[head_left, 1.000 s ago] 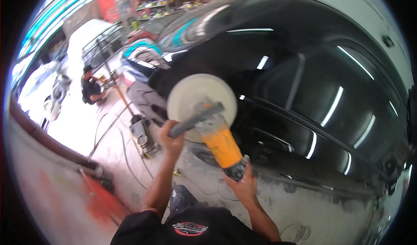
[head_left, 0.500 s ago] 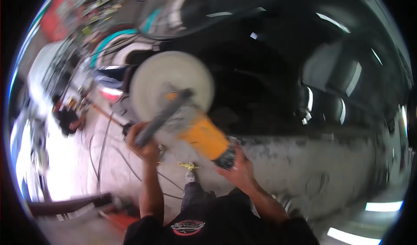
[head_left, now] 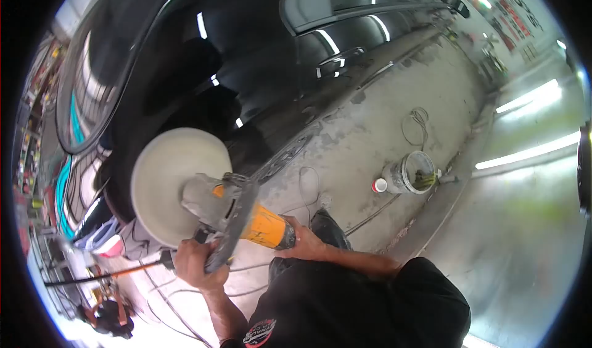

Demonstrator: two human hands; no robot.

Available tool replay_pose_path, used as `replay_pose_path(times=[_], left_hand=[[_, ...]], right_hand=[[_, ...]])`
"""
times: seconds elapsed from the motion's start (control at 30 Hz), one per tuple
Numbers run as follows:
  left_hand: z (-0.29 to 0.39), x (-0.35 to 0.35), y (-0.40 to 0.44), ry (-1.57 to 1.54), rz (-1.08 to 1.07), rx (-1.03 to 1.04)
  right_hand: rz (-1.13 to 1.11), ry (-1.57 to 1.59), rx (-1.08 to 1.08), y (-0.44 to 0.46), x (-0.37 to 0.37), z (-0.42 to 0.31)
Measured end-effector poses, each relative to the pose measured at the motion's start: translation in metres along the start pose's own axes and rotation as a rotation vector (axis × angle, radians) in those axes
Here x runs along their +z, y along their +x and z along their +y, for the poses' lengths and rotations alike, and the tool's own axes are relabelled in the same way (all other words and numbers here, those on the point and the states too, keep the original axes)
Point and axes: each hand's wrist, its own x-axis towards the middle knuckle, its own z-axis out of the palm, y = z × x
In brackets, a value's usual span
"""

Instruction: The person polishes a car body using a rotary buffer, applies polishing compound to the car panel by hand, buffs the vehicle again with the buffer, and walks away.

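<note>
An orange and grey polisher (head_left: pixel 266 226) with a wide, round, off-white pad (head_left: pixel 161 174) is between my two hands. My left hand (head_left: pixel 198 264) is wrapped round its dark front handle, below the pad. Round the rear end of the orange body, my right hand (head_left: pixel 303 239) is closed. The pad faces the glossy black car panel (head_left: pixel 203 82) and overlaps its lower edge in view. Whether the pad touches the paint, I cannot tell.
A bucket (head_left: pixel 417 173) with something greenish inside stands on the floor beside a small white and red container (head_left: pixel 379 185). Cables (head_left: pixel 185 294) run across the floor at lower left. Another person (head_left: pixel 110 316) is low down at far left. A shiny wall (head_left: pixel 524 224) lies right.
My view has turned to the right, bringing the bucket and the car's side into sight. The polisher stays in both hands and appears lower and further left in view.
</note>
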Motion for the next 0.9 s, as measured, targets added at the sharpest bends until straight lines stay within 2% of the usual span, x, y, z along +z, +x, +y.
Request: replay_pose_path(times=[0.13, 0.3, 0.4, 0.47, 0.73, 0.77, 0.9], left_hand=[[0.026, 0.047, 0.030, -0.097, -0.216, 0.077], [0.043, 0.109, 0.066, -0.199, -0.296, 0.168], [0.055, 0.141, 0.084, -0.211, -0.335, 0.187], [0.065, 0.162, 0.094, -0.226, -0.333, 0.193], [0.104, 0.226, 0.110, -0.217, -0.343, 0.186], [0.101, 0.211, 0.109, -0.217, -0.334, 0.188], [0.122, 0.238, 0.119, -0.212, -0.371, 0.195]], right_hand=[[0.128, 0.184, 0.067, -0.014, -0.009, 0.029], [0.322, 0.244, 0.038, -0.015, -0.022, 0.061], [0.416, 0.221, 0.074, -0.017, -0.055, 0.040], [0.431, 0.371, 0.085, -0.016, -0.068, 0.051], [0.433, 0.290, 0.097, -0.016, -0.140, 0.074], [0.432, 0.300, 0.088, -0.019, -0.127, 0.068], [0.437, 0.377, 0.032, -0.014, -0.159, 0.084]])
